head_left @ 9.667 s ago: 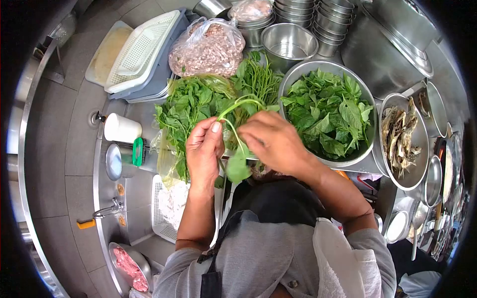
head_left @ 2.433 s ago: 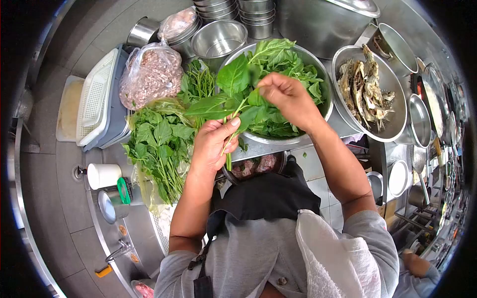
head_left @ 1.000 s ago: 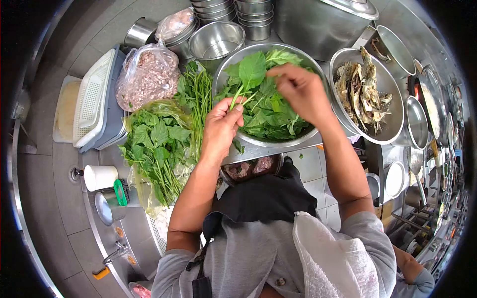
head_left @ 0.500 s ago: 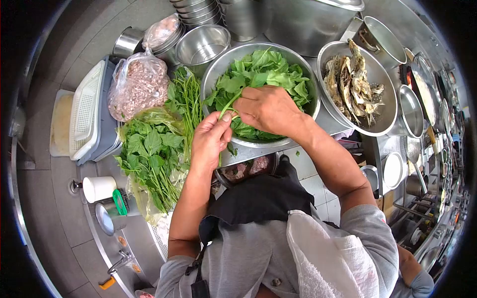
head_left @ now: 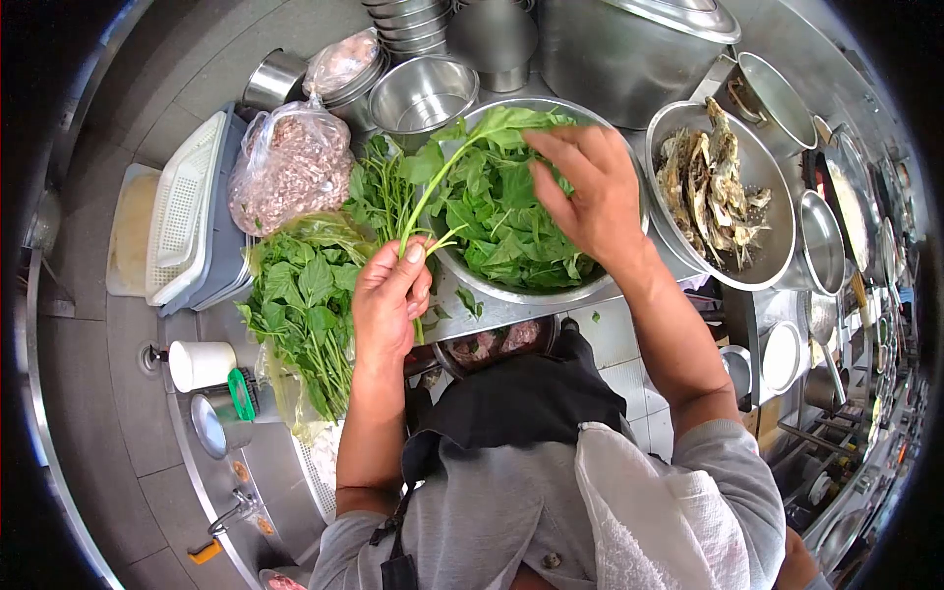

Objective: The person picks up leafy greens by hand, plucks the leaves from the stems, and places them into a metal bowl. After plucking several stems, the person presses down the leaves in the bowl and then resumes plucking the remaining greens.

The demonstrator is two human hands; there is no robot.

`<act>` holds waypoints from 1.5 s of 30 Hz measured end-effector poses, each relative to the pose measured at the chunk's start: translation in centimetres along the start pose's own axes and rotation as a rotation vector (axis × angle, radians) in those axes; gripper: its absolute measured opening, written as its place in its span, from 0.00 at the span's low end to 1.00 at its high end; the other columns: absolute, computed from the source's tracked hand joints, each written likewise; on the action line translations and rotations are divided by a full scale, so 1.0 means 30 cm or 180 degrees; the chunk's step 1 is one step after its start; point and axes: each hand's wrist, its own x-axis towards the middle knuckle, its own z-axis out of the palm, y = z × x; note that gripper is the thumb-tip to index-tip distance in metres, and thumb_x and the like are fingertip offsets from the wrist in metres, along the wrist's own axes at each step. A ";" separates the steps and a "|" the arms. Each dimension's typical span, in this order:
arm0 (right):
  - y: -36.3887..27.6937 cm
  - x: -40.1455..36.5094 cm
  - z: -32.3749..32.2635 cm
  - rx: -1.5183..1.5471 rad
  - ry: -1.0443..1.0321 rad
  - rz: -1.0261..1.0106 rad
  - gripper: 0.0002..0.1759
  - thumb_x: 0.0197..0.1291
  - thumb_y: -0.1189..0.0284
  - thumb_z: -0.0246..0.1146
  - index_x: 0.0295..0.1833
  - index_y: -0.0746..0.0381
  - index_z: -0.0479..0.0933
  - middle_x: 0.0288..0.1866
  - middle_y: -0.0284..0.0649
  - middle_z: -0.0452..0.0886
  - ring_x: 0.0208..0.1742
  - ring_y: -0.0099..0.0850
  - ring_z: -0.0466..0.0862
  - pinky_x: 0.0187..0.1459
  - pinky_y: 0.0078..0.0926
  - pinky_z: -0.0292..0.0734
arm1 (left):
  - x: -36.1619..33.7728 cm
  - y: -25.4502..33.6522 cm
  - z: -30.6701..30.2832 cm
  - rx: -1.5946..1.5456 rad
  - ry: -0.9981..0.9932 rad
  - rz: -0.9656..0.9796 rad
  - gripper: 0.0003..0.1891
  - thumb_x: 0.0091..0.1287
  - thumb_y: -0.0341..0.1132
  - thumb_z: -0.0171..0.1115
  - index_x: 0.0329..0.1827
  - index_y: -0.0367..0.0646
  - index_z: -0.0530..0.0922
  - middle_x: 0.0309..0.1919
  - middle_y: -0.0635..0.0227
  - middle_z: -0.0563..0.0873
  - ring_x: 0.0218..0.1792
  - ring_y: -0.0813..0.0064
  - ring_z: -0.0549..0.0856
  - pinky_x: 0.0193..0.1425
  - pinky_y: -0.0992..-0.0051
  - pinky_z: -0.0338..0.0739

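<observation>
My left hand point(head_left: 390, 300) pinches a long green stem point(head_left: 433, 185) that rises over the rim of a large steel bowl point(head_left: 644, 202); leaves top the stem. The bowl holds many loose green leaves point(head_left: 511, 221). Above the bowl's right side hangs my right hand point(head_left: 595, 192), its fingers apart, close to the stem's leafy tip; nothing shows in it. Left of my left hand lies a pile of leafy greens point(head_left: 305, 295) on a plastic bag. More stems point(head_left: 382, 202) lie beside the bowl's left rim.
A bag of minced meat point(head_left: 293, 167) and stacked baskets point(head_left: 187, 211) stand at the left. Behind are a small steel bowl point(head_left: 423, 96) and a large pot point(head_left: 629, 59). To the right, a basin point(head_left: 777, 261) holds dried fish point(head_left: 710, 187). A white cup point(head_left: 202, 365) is at lower left.
My right hand has let go of the stem, opened and moved right. The stem in my left hand now stands longer, with its leafy tip in view. The view has shifted slightly.
</observation>
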 end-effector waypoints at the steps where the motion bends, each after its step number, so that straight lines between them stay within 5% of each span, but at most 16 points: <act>1: 0.001 0.043 0.001 -0.0071 0.0069 -0.0199 0.15 0.49 0.73 0.70 0.46 0.55 0.83 0.44 0.36 0.81 0.48 0.38 0.78 0.48 0.34 0.71 | -0.007 0.003 0.004 0.0077 -0.0026 0.0001 0.11 0.73 0.39 0.61 0.48 0.40 0.81 0.17 0.77 0.73 0.14 0.90 0.61 0.17 0.85 0.52; 7: 0.006 0.088 0.030 0.0112 -0.0454 -0.0462 0.08 0.52 0.76 0.67 0.40 0.58 0.82 0.50 0.37 0.83 0.54 0.37 0.79 0.52 0.35 0.73 | -0.034 0.015 0.008 0.0007 -0.0149 -0.0066 0.10 0.73 0.37 0.60 0.48 0.39 0.80 0.17 0.74 0.73 0.14 0.88 0.62 0.18 0.84 0.54; 10: 0.026 0.061 0.076 0.1456 -0.0391 0.0462 0.08 0.53 0.75 0.65 0.40 0.58 0.83 0.42 0.35 0.85 0.46 0.37 0.82 0.50 0.33 0.73 | -0.038 0.013 -0.001 -0.0263 -0.0259 -0.0303 0.10 0.74 0.36 0.59 0.48 0.39 0.80 0.17 0.73 0.72 0.14 0.87 0.62 0.17 0.84 0.55; 13: 0.071 0.066 0.056 0.2214 -0.0476 0.2216 0.10 0.55 0.76 0.62 0.43 0.62 0.82 0.40 0.39 0.85 0.42 0.40 0.83 0.49 0.34 0.75 | -0.040 0.012 -0.014 -0.0591 -0.0394 -0.0493 0.10 0.75 0.36 0.57 0.48 0.38 0.79 0.17 0.73 0.71 0.14 0.86 0.62 0.17 0.83 0.55; 16: 0.070 0.068 0.024 0.1023 -0.0646 0.1478 0.13 0.55 0.75 0.62 0.47 0.63 0.83 0.45 0.42 0.86 0.46 0.41 0.82 0.51 0.35 0.76 | -0.033 0.008 -0.035 -0.0801 -0.0588 -0.0599 0.11 0.76 0.36 0.54 0.48 0.37 0.78 0.16 0.72 0.70 0.14 0.85 0.62 0.17 0.83 0.55; 20: 0.038 0.104 0.012 0.1056 -0.0457 0.0189 0.18 0.55 0.75 0.62 0.53 0.61 0.82 0.60 0.44 0.81 0.59 0.44 0.78 0.61 0.39 0.73 | -0.022 0.005 -0.026 -0.0909 -0.0744 -0.0707 0.12 0.77 0.36 0.52 0.48 0.35 0.78 0.16 0.72 0.69 0.14 0.85 0.62 0.16 0.82 0.54; 24: 0.020 0.142 -0.035 0.1851 -0.0546 0.0387 0.21 0.58 0.76 0.62 0.59 0.59 0.80 0.65 0.43 0.78 0.65 0.42 0.75 0.67 0.38 0.68 | -0.015 0.001 -0.035 -0.0888 -0.0810 -0.0699 0.12 0.77 0.36 0.52 0.48 0.35 0.78 0.16 0.72 0.69 0.14 0.85 0.62 0.16 0.83 0.54; 27: 0.027 0.165 -0.053 0.1886 -0.0424 0.0159 0.18 0.55 0.72 0.65 0.53 0.59 0.83 0.59 0.46 0.81 0.60 0.43 0.78 0.64 0.40 0.70 | -0.023 -0.003 -0.040 -0.0851 -0.0750 -0.0678 0.12 0.77 0.36 0.52 0.48 0.35 0.78 0.16 0.72 0.69 0.14 0.85 0.62 0.17 0.83 0.54; 30: 0.053 0.137 -0.003 0.1492 -0.1154 -0.0154 0.16 0.57 0.72 0.65 0.52 0.60 0.83 0.55 0.44 0.83 0.59 0.42 0.79 0.63 0.37 0.71 | -0.023 0.001 -0.033 -0.0815 -0.0796 -0.0683 0.12 0.77 0.36 0.52 0.48 0.35 0.77 0.16 0.72 0.69 0.14 0.85 0.62 0.17 0.83 0.54; 34: 0.053 0.092 0.028 0.1926 -0.1729 0.0350 0.09 0.59 0.76 0.63 0.45 0.62 0.82 0.56 0.42 0.83 0.59 0.39 0.79 0.61 0.35 0.73 | -0.024 0.005 -0.031 -0.0807 -0.0796 -0.0687 0.12 0.77 0.36 0.52 0.48 0.35 0.77 0.17 0.72 0.69 0.14 0.85 0.62 0.17 0.83 0.54; 45: 0.047 0.052 0.020 0.1789 -0.1587 0.0500 0.09 0.62 0.77 0.59 0.47 0.65 0.79 0.47 0.42 0.84 0.51 0.39 0.82 0.56 0.33 0.75 | -0.028 -0.003 -0.030 -0.1166 -0.0778 -0.0715 0.12 0.75 0.37 0.55 0.48 0.34 0.77 0.16 0.73 0.69 0.13 0.86 0.63 0.18 0.84 0.56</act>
